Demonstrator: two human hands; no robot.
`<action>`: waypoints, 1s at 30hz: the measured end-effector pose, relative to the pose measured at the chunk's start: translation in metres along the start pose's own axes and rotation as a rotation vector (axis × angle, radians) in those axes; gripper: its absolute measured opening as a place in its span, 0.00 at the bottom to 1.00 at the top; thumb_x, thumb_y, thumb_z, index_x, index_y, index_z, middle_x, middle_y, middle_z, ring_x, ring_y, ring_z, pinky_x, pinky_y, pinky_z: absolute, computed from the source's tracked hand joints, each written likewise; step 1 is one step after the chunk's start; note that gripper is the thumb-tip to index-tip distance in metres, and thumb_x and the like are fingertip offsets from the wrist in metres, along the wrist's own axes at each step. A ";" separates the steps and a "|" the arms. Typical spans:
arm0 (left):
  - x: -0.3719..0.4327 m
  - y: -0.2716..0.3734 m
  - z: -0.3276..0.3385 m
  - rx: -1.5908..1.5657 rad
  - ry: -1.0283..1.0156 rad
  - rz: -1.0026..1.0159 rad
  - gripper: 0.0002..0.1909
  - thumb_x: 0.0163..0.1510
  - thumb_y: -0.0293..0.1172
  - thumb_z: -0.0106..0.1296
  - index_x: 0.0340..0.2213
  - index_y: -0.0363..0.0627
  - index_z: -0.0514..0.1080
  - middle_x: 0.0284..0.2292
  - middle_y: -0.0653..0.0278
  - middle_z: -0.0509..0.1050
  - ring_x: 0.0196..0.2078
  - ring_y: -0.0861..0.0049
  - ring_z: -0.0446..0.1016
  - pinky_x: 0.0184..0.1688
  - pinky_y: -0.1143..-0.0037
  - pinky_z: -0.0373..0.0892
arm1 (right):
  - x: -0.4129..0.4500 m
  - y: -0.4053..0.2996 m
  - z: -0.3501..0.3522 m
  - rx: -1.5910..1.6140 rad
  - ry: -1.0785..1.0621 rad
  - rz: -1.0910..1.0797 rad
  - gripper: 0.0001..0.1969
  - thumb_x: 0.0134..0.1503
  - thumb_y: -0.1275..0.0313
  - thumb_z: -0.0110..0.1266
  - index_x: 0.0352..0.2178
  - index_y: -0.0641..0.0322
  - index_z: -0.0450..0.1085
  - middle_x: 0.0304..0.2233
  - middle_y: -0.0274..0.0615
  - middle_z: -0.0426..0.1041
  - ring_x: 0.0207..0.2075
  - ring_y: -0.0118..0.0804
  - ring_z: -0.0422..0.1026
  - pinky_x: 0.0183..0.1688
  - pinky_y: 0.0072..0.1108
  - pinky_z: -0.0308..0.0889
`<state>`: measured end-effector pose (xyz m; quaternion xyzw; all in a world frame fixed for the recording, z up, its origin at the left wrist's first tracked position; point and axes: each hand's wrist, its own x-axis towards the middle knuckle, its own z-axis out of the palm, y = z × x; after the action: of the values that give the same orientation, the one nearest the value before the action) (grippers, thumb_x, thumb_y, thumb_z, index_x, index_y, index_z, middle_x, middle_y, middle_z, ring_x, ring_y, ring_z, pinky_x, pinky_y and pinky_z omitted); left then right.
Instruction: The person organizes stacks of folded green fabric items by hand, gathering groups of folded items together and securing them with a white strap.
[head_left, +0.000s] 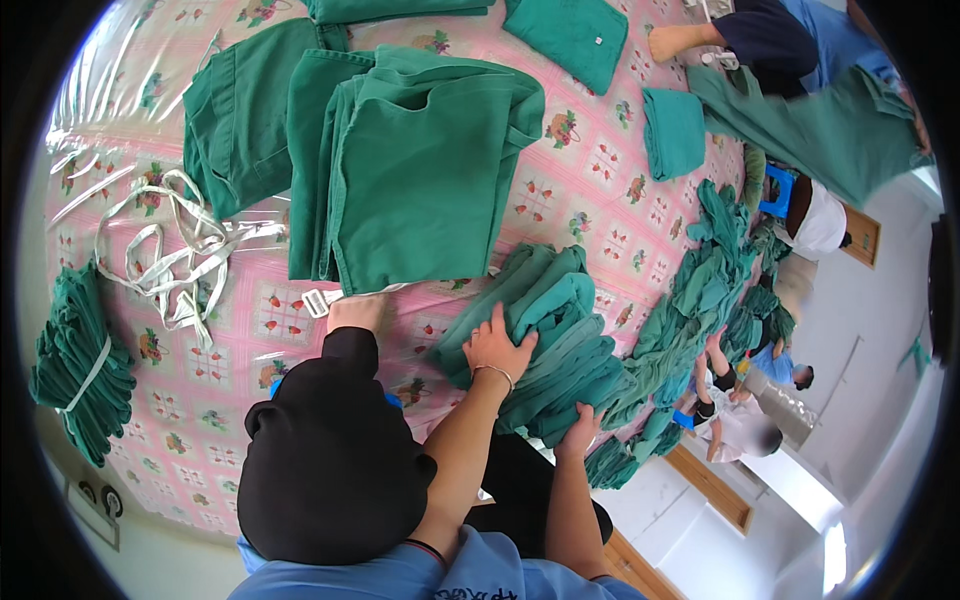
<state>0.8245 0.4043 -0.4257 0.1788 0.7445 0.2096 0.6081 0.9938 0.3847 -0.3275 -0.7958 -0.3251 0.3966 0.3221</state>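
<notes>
A bundle of folded green cloths (559, 330) lies in front of my right knee. My left hand (499, 349), with a bracelet at the wrist, lies on its near side, fingers spread. Lower down, my right hand (581, 429) grips the bundle's edge. Left of it is a large folded green garment (424, 180), stacked over other green cloth. My foot, at the end of a black trouser leg (337, 450), touches or lies just below the garment's lower edge beside a white buckle (316, 303). All this rests on a pink, fruit-patterned plastic sheet (600, 165).
White straps (176, 259) lie loose at left, above a tied green cloth bundle (82, 367). Two folded green pieces (574, 37) (673, 133) lie at upper right. A long heap of crumpled green cloth (694, 277) runs along the right. Several people sit beyond; one holds up green cloth (832, 135).
</notes>
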 end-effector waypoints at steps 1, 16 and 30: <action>0.004 0.001 -0.001 -0.003 0.002 -0.005 0.45 0.43 0.58 0.52 0.59 0.55 0.49 0.45 0.53 0.65 0.52 0.57 0.62 0.54 0.60 0.57 | 0.000 -0.004 0.000 0.017 0.008 0.011 0.30 0.47 0.75 0.45 0.55 0.64 0.51 0.48 0.44 0.62 0.45 0.41 0.62 0.50 0.28 0.58; 0.031 -0.009 -0.019 -0.197 -0.253 -0.323 0.48 0.46 0.68 0.42 0.60 0.50 0.48 0.52 0.49 0.65 0.55 0.55 0.63 0.53 0.62 0.60 | 0.000 -0.005 -0.002 -0.039 0.040 0.030 0.29 0.47 0.73 0.46 0.53 0.66 0.53 0.47 0.45 0.62 0.46 0.42 0.61 0.51 0.29 0.57; 0.069 -0.009 -0.020 0.089 -0.310 -0.110 0.48 0.44 0.78 0.20 0.61 0.64 0.43 0.61 0.49 0.46 0.63 0.47 0.42 0.61 0.54 0.41 | -0.020 -0.022 0.069 -0.999 -0.288 -0.520 0.49 0.48 0.53 0.58 0.61 0.63 0.37 0.61 0.66 0.33 0.61 0.66 0.41 0.59 0.43 0.45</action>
<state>0.7914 0.4310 -0.4839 0.1946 0.6590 0.1126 0.7177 0.9201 0.4000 -0.3350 -0.6832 -0.6981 0.2074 -0.0532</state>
